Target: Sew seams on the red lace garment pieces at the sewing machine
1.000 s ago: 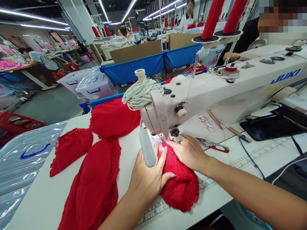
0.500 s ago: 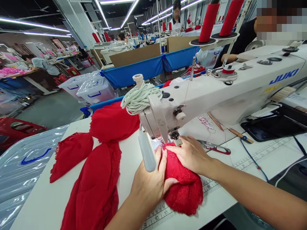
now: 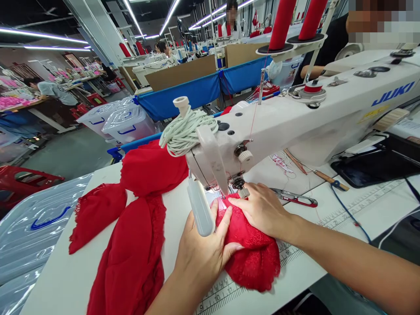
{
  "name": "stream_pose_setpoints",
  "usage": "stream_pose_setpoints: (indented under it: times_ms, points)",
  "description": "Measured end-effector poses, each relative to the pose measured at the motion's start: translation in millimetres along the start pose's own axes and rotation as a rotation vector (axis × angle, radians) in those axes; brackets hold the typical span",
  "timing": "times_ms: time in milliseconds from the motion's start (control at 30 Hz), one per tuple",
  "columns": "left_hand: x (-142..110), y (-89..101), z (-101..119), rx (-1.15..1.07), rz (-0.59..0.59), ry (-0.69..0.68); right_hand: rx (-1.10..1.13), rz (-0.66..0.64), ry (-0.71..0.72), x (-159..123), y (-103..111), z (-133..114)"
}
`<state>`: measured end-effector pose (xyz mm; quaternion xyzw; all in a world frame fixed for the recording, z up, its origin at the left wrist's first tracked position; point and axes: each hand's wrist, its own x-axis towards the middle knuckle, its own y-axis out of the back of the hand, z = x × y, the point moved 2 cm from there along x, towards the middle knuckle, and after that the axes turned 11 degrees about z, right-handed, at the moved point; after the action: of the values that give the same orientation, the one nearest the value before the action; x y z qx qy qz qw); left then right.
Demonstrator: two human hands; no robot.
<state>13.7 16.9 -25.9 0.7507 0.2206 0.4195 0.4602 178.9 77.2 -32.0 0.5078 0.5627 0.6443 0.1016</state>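
A piece of red lace-edged fabric (image 3: 252, 258) lies under the needle area of a white JUKI sewing machine (image 3: 278, 127), its scalloped end spread towards me. My left hand (image 3: 205, 245) rests on the fabric's left side, fingers stretched towards the presser foot (image 3: 223, 197) and thumb apart. On the right side, my right hand (image 3: 262, 210) has its fingers closed on the fabric close to the needle; the machine head partly hides them. A grey-white lamp-like piece (image 3: 201, 210) hangs in front of my left fingers.
More red fabric pieces (image 3: 127, 258) lie on the white table (image 3: 55, 280) at left. Thread snips (image 3: 295, 197), a wooden-handled tool (image 3: 331, 179) and a black phone-like device (image 3: 377, 166) are at right. Red thread cones (image 3: 282, 26) stand above. A co-worker's arm (image 3: 311, 72) shows behind the machine.
The camera view has shifted slightly. The fabric's near end has swung a little to the right, while both hands stay on it beside the needle.
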Motion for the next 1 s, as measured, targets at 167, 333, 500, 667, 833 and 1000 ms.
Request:
stream_pose_setpoints:
  times_ms: [167, 333, 500, 667, 833, 1000]
  points:
    - [2.4, 2.2, 0.7, 0.039, -0.007, -0.031, 0.002, 0.009, -0.003, 0.4, 0.2, -0.1]
    - [0.1, -0.5, 0.4, 0.027, 0.003, -0.020, 0.001, 0.037, 0.004, 0.4, 0.6, -0.1]
    - [-0.5, -2.8, 0.6, 0.020, -0.008, 0.007, 0.016, 0.005, -0.008, 0.6, 0.2, 0.4]
    - [-1.5, -3.6, -0.2, 0.018, -0.023, 0.018, 0.009, 0.004, -0.005, 0.5, -1.7, 1.3]
    - [-2.1, -5.5, -0.8, -0.007, -0.025, 0.034, 0.010, 0.006, -0.007, 0.3, -2.6, 1.9]
    - [-2.5, -5.0, -1.6, -0.044, -0.032, 0.059, 0.000, -0.008, -0.009, 1.1, -2.1, 1.5]
